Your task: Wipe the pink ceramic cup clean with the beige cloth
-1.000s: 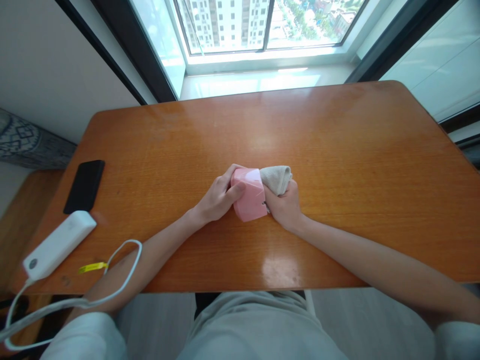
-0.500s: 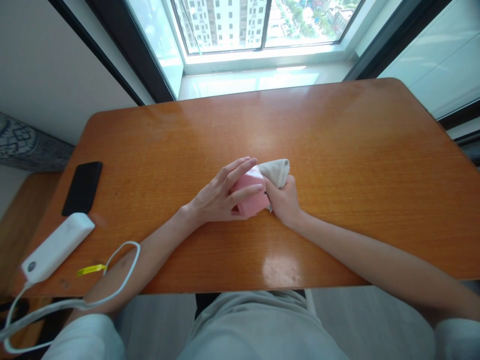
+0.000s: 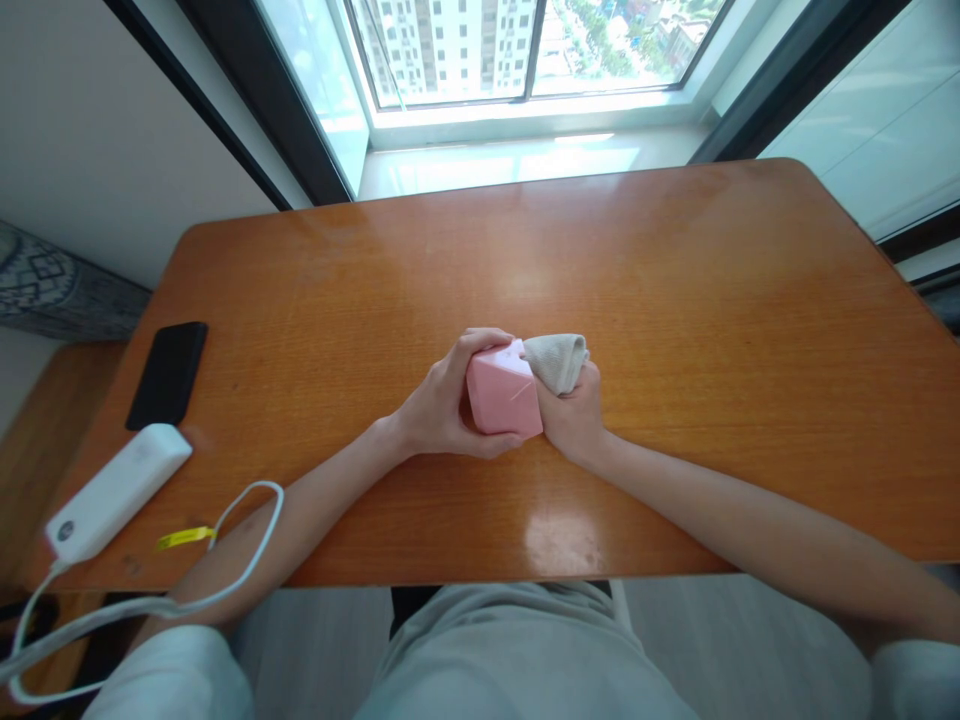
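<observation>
A pink object with flat, angular faces (image 3: 505,395), box-like in shape, is held above the middle of the wooden table. My left hand (image 3: 457,400) grips it from the left, thumb along the near side and fingers over the far side. Bunched in my right hand (image 3: 574,415) is a light grey cloth (image 3: 559,360), which sticks out above the fist. The right fist sits against the right side of the pink object; whether its fingers also grip that object is hidden.
On the table (image 3: 675,330), at the left, lie a black phone (image 3: 166,375) and a white power strip (image 3: 118,492). A white cable (image 3: 259,555) with a yellow tag (image 3: 185,538) loops over my left forearm. A window (image 3: 525,60) stands beyond the far edge.
My left fingers have shifted from across the pink object's front to its far side, uncovering its near face. The pink object has turned, and the right hand with the cloth has moved slightly nearer.
</observation>
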A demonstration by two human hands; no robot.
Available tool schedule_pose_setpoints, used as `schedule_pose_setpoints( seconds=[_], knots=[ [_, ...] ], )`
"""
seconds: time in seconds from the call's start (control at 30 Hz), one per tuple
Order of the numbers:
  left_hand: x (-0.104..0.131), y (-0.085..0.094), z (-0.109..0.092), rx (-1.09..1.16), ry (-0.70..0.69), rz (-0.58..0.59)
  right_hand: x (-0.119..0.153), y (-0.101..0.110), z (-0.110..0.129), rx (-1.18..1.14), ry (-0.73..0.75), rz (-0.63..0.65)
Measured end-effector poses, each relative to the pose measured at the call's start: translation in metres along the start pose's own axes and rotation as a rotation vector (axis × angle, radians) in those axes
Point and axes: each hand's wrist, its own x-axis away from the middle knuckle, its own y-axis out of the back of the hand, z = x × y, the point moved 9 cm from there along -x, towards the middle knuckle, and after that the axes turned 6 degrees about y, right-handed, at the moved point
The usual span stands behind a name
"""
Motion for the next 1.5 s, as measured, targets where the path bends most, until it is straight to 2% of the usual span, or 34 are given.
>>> schedule_pose_setpoints(
  seconds=[0.1, 0.27, 0.4, 0.53, 0.7, 0.8, 0.93, 1.1, 1.23, 1.5],
  knots=[
    [0.002, -0.002, 0.007, 0.120, 0.138, 0.031, 0.005, 0.003, 0.003, 0.033, 0.042, -0.025],
    [0.006, -0.010, 0.014, 0.387, 0.331, 0.082, 0.014, 0.001, 0.005, 0.038, 0.117, 0.005],
    [0.006, -0.015, 0.019, 0.607, 0.454, 0.090, 0.018, -0.003, 0.019, 0.106, 0.258, 0.072],
    [0.005, -0.019, 0.020, 0.692, 0.525, 0.128, 0.021, -0.010, 0.042, 0.187, 0.486, 0.163],
    [0.009, -0.023, 0.027, 0.796, 0.561, 0.193, 0.040, -0.018, 0.076, 0.223, 0.982, 0.227],
    [0.013, -0.026, 0.033, 0.881, 0.599, 0.203, 0.048, -0.021, 0.083, 0.267, 1.148, 0.239],
    [0.016, -0.028, 0.037, 1.003, 0.668, 0.169, 0.053, -0.026, 0.082, 0.358, 1.178, 0.255],
    [0.012, -0.028, 0.031, 1.135, 0.729, 0.128, 0.055, -0.029, 0.082, 0.424, 1.184, 0.255],
    [0.011, -0.031, 0.026, 1.187, 0.783, 0.155, 0.053, -0.033, 0.082, 0.478, 1.186, 0.282],
    [0.009, -0.030, 0.025, 1.165, 0.755, 0.138, 0.054, -0.031, 0.088, 0.594, 1.192, 0.163]
  ],
)
